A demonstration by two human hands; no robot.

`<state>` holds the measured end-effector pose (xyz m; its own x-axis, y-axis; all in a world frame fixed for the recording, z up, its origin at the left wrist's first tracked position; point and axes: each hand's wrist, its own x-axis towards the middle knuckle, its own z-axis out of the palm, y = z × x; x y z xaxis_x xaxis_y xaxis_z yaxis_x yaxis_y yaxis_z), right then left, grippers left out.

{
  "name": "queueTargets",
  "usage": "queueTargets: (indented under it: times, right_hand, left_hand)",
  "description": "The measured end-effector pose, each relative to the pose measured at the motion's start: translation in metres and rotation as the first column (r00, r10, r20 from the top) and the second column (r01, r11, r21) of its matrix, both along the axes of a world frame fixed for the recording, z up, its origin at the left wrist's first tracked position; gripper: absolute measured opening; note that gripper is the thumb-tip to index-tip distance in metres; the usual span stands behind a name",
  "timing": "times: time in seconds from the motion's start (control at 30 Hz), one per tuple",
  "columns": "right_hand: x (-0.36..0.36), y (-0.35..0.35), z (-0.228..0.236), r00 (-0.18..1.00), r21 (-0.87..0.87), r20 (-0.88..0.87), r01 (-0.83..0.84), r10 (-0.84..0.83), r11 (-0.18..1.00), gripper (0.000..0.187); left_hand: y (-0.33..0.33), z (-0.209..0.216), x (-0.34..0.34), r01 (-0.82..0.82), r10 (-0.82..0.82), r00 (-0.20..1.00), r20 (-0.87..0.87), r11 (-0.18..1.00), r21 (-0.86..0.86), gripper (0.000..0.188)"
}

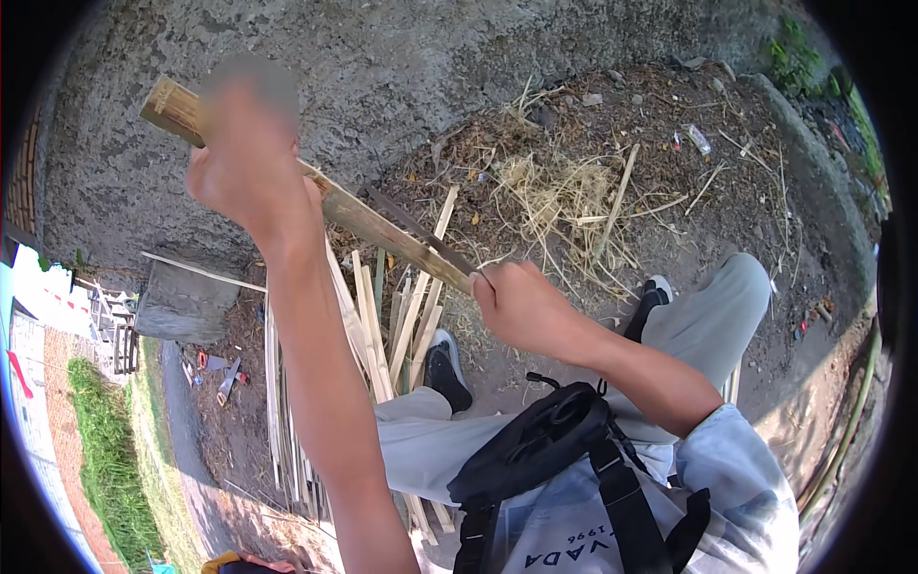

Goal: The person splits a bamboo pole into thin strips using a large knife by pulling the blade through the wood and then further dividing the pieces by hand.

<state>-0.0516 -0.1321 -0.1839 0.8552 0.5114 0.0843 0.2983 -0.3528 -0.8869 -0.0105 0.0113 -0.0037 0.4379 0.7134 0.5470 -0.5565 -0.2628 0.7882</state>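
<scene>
left hand [251, 177]: raised, fingers wrapped tight round the upper end of a bamboo pole [363, 218], arm stretched out in front.
right hand [524, 308]: fist closed on a knife [421, 231] handle; the dark blade lies along the top of the pole's lower end, looks to be cutting into it, depth unclear.
pole: slanted, high at the left hand, low at the right hand, held in the air over the ground [430, 67].
strips [373, 330]: pale split lengths, piled on the ground under the pole, beside a black shoe [446, 368].
scraps [564, 191]: dry shavings and fibres, scattered on the ground past the pole, toward its far edge.
bag [535, 445]: black, strapped across the chest, close under the right forearm.
risk: blade points up the pole toward the left hand; a slip or sudden split could run it at those fingers.
risk 2: pole has no support, so a twist may jam or kick the blade sideways, toward the knees below.
</scene>
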Motion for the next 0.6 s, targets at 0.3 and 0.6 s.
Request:
queueTargets:
  times: [0.3,0.6]
  right_hand:
    - [0.014,0.013,-0.074,0.998,-0.083,0.002,-0.062,0.062,0.995,0.039]
    - [0.009,0.025,0.021,1.0,0.139,-0.005,0.004,-0.003,0.99,0.039]
  left_hand:
    - [0.008,0.0,0.004,0.045,-0.045,0.999,-0.005,0.998,0.031,0.024]
    - [-0.001,-0.001,0.004,0.038,-0.039,0.999,0.016,0.996,0.084,0.028]
